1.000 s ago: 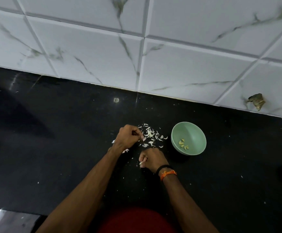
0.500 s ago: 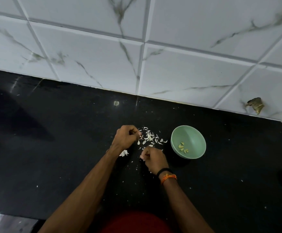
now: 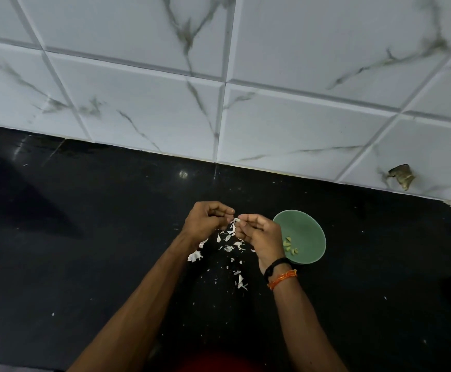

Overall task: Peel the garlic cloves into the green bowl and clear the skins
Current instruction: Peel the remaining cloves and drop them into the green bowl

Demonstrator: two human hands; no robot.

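Head view: hands [image 3: 233, 224] pinch (seemingly) garlic beside green bowl [image 3: 309, 232].

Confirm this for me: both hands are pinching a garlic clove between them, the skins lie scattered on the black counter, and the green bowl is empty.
Not quite. The head view shows the green bowl is not empty: a few peeled cloves lie in it. The rest stands: the left hand and right hand pinch a garlic clove between them, and skins lie scattered on the black counter.
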